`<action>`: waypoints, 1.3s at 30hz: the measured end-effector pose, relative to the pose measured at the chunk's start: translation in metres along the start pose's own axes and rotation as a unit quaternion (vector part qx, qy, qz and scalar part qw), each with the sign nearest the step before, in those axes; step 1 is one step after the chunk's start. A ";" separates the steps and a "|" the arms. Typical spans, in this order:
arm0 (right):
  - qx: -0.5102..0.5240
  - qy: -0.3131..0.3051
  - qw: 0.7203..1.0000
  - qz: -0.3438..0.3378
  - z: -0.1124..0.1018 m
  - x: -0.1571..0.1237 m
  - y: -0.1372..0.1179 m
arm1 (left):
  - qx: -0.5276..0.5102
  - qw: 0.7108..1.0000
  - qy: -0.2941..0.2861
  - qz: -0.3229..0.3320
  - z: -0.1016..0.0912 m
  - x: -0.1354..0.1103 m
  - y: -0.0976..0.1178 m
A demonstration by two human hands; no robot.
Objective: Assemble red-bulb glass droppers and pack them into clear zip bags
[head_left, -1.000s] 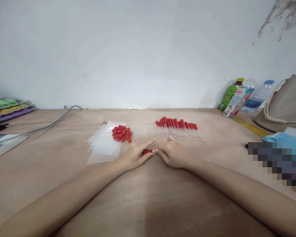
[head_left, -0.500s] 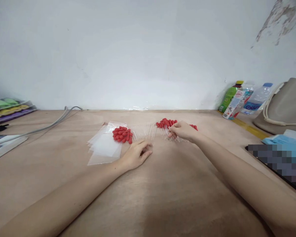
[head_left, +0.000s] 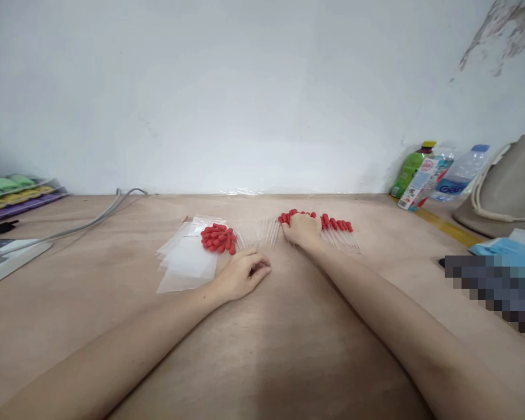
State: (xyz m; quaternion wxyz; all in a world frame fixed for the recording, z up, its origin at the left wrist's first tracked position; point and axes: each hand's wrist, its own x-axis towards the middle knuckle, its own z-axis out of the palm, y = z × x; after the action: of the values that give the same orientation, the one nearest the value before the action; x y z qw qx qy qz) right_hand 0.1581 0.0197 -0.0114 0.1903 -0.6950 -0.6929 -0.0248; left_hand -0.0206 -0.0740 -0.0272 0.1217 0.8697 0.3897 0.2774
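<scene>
My left hand (head_left: 245,274) rests on the wooden table with its fingers loosely bent and apart, holding nothing. Just beyond it are a pile of red rubber bulbs (head_left: 217,238) and a row of thin clear tubes (head_left: 256,233). Clear plastic bags (head_left: 186,256) lie fanned out under the pile. Over a row of droppers (head_left: 338,225), clear tubes with red bulbs at their far ends, my right hand (head_left: 304,228) is bent palm down. Its fingers are curled in; what they grip, if anything, is hidden behind the hand.
At the back right stand a green bottle (head_left: 413,169), a carton (head_left: 416,184), a clear bottle (head_left: 457,181) and a beige bag (head_left: 507,186). A blue packet (head_left: 494,246) lies on the right. A grey cable (head_left: 96,220) and a coloured tray (head_left: 21,195) are on the left.
My right hand has moved left and lower over the dropper row, uncovering the droppers on the right. My left hand stays in place.
</scene>
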 end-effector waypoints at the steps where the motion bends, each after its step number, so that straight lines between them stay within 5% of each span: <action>1: -0.008 0.002 1.000 -0.007 -0.001 -0.001 0.000 | 0.001 1.000 0.000 -0.001 0.000 0.000 0.000; 17: -0.017 -0.076 0.997 -0.017 -0.001 -0.010 -0.035 | 0.016 1.000 0.002 0.016 0.002 -0.001 -0.001; 23: -0.002 -0.081 0.997 -0.011 -0.001 -0.010 -0.037 | 0.202 0.975 0.087 -0.003 -0.008 -0.003 -0.008; 26: 0.014 -0.044 0.999 -0.025 -0.003 -0.016 -0.030 | 0.314 0.944 0.093 -0.030 -0.016 -0.003 -0.016; 32: 0.080 0.136 0.978 -0.138 -0.001 -0.051 0.004 | 0.397 0.913 0.028 -0.091 -0.020 -0.002 -0.025; 39: 0.147 0.133 0.944 -0.266 -0.008 -0.087 0.046 | 0.414 0.906 0.022 -0.088 -0.022 -0.002 -0.011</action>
State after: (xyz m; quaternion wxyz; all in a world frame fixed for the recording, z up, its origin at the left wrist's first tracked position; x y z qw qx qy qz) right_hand 0.2016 -0.0638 -0.0409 0.3673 -0.4406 -0.8166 -0.0648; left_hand -0.0413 -0.0682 -0.0147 -0.2341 0.7979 0.5466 0.0989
